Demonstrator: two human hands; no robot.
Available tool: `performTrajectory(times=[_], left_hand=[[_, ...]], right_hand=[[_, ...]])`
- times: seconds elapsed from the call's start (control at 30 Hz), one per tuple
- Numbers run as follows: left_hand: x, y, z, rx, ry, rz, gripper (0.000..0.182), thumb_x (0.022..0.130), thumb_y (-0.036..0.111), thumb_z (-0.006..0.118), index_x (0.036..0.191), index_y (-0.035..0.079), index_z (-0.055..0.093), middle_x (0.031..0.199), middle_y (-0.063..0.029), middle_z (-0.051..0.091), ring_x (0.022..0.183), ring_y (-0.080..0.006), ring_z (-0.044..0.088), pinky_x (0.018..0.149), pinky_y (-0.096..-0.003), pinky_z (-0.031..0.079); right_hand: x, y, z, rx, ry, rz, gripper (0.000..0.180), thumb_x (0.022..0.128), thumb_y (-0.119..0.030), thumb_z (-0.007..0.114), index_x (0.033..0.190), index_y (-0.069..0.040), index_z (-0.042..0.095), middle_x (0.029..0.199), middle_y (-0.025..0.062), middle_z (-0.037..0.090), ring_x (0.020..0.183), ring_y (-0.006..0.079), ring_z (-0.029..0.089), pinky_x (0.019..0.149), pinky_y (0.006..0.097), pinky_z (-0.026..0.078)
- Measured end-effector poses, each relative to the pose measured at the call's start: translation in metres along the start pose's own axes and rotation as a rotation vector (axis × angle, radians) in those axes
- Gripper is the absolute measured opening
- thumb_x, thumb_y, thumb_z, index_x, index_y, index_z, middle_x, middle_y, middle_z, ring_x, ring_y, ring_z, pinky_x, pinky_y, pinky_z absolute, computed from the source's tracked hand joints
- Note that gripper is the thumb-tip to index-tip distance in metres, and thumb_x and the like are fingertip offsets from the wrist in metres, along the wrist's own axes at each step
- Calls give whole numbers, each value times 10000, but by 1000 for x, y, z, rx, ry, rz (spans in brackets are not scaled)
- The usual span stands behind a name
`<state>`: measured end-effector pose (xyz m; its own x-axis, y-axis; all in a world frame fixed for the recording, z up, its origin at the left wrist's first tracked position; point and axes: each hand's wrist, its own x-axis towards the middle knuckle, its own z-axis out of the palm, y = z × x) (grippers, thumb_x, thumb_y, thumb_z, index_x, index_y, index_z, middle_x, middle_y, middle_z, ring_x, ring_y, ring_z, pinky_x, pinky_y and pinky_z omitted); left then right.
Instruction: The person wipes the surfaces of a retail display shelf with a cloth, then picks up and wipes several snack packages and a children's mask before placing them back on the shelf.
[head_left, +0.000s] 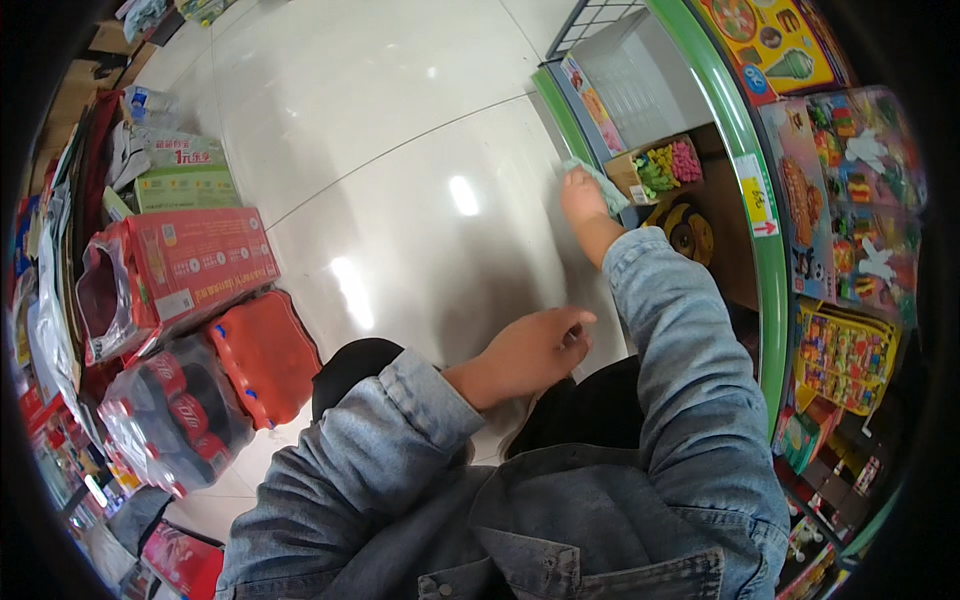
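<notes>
My right hand (583, 196) presses a pale green cloth (613, 193) against the front edge of the lowest shelf (564, 124) on the right. Just behind the cloth, on that shelf, sits a small cardboard box (636, 178) of green, yellow and pink pieces. A round yellow-and-black item (684, 231) lies beside the box, partly hidden by my sleeve. Over my knees hangs my left hand (529, 352), with loosely curled fingers and a gap between thumb and forefinger. Nothing shows in it.
On the left stand a red carton (202, 259), a plastic-wrapped pack of Coca-Cola bottles (176, 416) and a red stool (266, 352). A green shelf edge (772, 315) with a price tag (756, 195) curves above my right arm. Packaged toys (874, 202) hang farther right. Glossy floor tiles (405, 150) lie between.
</notes>
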<state>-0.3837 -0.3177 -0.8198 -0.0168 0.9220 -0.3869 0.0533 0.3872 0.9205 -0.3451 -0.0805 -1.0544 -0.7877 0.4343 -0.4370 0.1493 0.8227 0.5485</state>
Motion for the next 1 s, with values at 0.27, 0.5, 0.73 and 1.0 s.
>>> performTrajectory(times=[0.27,0.5,0.73,1.0], left_hand=[[18,-2,8,14,-33,-44,334,964,190,619,1253,24,596,1054,-153,688,984,-249,678,876,-352,525],[34,-26,29,19,-49,22,387,940,295,610,1227,37,629,979,-180,707,898,-314,696,802,-401,540],[47,-25,33,101,-140,-79,369,962,261,600,1267,54,605,1047,-170,698,904,-299,686,806,-372,538],[52,-18,44,127,-213,-117,356,985,221,604,1282,25,593,1044,-135,685,950,-227,650,842,-336,518]], right_hand=[[-132,-2,60,341,5,-118,340,867,-125,564,1152,57,605,1184,178,591,1096,290,604,794,362,581],[-224,-14,85,368,-78,-105,344,880,-124,546,1171,37,633,1242,133,564,1038,274,597,766,305,568],[-284,-14,77,593,-202,44,333,884,-142,547,1148,37,643,1210,130,559,995,275,591,712,317,566],[-362,-62,133,873,-166,516,284,886,-206,568,1162,-138,567,954,174,626,769,396,696,615,475,563]])
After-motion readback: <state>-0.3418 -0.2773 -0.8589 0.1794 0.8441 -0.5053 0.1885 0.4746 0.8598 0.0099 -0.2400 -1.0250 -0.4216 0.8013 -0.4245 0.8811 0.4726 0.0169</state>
